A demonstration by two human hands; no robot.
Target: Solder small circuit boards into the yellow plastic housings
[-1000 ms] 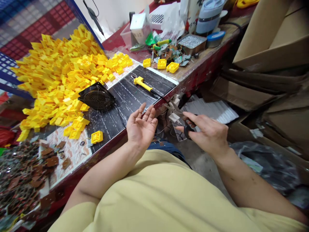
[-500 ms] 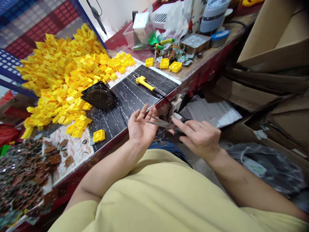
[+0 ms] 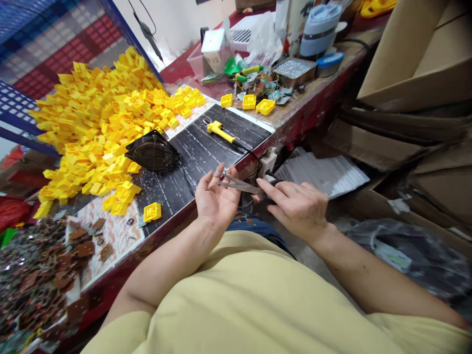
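My right hand is closed around the black handles of a pair of scissors, in front of my body at the bench edge. The blades point left and look slightly apart. My left hand is palm up, its fingers loosely bent and spread. The blades lie across or just above its fingers; I cannot tell whether they touch. On the black mat beyond my left hand rests a yellow-handled tool with a cable. Left of it stands a black fan.
A large heap of yellow plastic housings covers the bench's left side. One single yellow housing sits near the edge. Wired circuit boards are piled at lower left. Cardboard boxes and a plastic bag are at right.
My right hand and the scissors have shifted slightly left, and the blades look a little wider apart. My left hand stays palm up in nearly the same place. The view has tilted slightly.
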